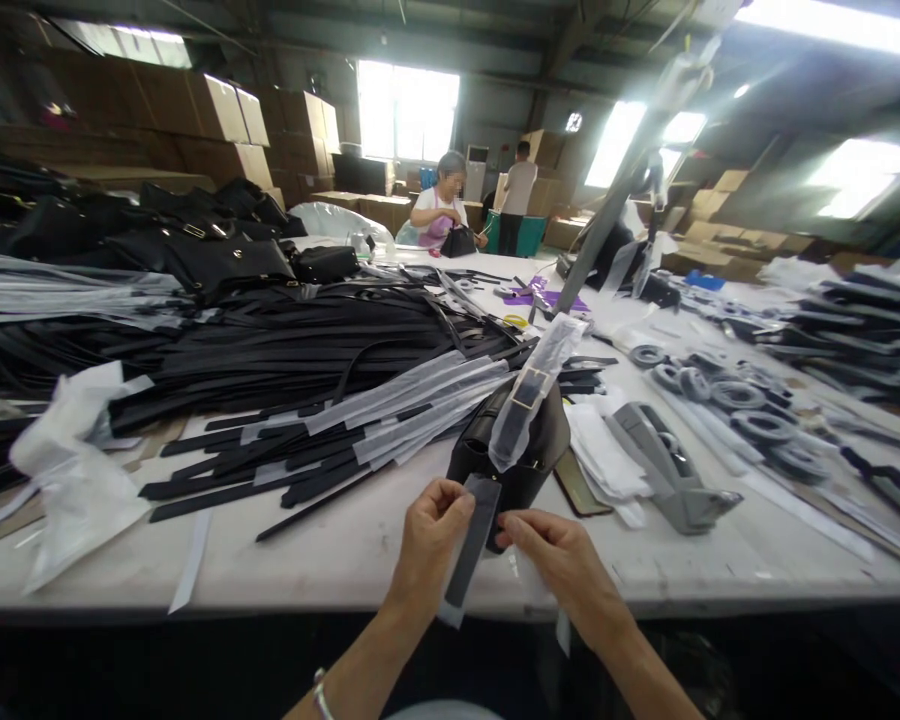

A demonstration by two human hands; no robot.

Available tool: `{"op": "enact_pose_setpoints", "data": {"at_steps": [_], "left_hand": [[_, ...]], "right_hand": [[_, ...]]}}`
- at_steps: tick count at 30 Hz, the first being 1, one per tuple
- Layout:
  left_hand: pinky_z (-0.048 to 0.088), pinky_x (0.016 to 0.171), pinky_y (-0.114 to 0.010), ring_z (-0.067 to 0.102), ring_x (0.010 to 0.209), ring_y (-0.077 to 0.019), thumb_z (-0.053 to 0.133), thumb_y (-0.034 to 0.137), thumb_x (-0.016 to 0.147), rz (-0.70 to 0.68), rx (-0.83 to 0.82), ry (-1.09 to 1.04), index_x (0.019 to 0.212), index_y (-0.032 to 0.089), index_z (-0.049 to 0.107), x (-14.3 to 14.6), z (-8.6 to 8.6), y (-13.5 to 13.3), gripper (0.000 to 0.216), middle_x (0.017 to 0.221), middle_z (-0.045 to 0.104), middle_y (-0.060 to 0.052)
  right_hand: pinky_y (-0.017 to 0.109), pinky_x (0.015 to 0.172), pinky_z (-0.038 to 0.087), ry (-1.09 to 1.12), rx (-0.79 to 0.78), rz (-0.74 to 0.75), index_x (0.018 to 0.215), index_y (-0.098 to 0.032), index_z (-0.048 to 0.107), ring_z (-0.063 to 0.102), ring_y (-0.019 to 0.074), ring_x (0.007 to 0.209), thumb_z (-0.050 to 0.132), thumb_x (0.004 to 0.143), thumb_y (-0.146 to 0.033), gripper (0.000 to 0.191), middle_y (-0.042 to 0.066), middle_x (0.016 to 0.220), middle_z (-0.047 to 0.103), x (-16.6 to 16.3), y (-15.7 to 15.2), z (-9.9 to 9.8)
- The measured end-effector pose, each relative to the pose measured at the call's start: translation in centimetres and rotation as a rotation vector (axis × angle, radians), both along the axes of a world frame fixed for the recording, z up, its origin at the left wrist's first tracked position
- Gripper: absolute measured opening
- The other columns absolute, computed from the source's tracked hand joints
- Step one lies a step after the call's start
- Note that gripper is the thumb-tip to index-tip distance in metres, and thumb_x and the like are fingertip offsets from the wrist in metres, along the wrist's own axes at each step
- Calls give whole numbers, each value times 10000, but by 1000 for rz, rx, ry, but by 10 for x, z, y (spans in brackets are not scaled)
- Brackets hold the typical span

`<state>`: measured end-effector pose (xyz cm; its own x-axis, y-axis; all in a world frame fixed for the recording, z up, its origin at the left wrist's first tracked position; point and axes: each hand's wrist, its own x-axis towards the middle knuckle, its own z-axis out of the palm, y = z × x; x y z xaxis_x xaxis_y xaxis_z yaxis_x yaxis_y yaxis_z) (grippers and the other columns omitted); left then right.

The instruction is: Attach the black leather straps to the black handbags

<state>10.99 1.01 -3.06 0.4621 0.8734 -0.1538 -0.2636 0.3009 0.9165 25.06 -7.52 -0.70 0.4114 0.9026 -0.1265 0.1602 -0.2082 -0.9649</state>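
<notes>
In front of me a small black handbag (551,425) stands on the table. A buckled strap (536,390) in clear plastic film rises over its top. Another black strap (469,555), also in a clear sleeve, hangs down from the bag past the table edge. My left hand (433,530) is closed, its thumb and finger pinching this lower strap near its upper part. Beside it, my right hand (559,555) pinches at the bag's lower right edge. What lies between its fingertips is too small to make out. Thin translucent film shows below the right fingers.
Left lies a big pile of black straps (270,345), with black bags (225,265) behind. A grey tape dispenser (667,465) and white sheets (604,450) sit right of the bag, near grey rolls (739,390). Across the table a person (442,215) handles a bag; another person (520,195) stands behind.
</notes>
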Motion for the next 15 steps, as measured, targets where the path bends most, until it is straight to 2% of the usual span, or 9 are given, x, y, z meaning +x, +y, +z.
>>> {"op": "enact_pose_setpoints", "data": {"at_steps": [3,5,8,11,15], "left_hand": [[396,522,-188,516,555,-92,671,422,801,36,30,6,788,169,527,3,1,1,291,648,537,48],[416,529,-196,549,563,-102,647,445,822,50,7,-5,826,179,512,4,-2,0,299,676,569,41],[421,530,-198,561,569,-108,643,474,819,43,8,-1,834,177,509,3,-9,-1,326,696,608,21],[373,486,-185,508,515,-91,635,478,824,-2,50,71,756,159,533,2,-10,2,341,634,599,19],[370,477,-194,517,508,-104,615,461,836,-24,84,95,735,163,538,4,2,6,325,642,637,0]], "right_hand": [[262,561,438,79,26,-34,733,-146,773,595,187,618,680,750,-562,427,66,679,717,-10,14,4],[233,443,338,142,14,-91,668,-134,746,477,125,472,690,725,-586,459,34,559,643,-16,21,3],[220,401,245,231,12,-163,648,-127,713,363,84,405,726,691,-581,457,-3,485,562,-20,28,-4],[226,445,301,203,43,-160,665,-128,706,439,108,466,733,714,-546,421,14,550,603,-19,30,-10],[243,492,346,30,69,-146,627,-139,697,482,139,524,692,756,-545,426,21,566,614,-13,31,-6]]}}
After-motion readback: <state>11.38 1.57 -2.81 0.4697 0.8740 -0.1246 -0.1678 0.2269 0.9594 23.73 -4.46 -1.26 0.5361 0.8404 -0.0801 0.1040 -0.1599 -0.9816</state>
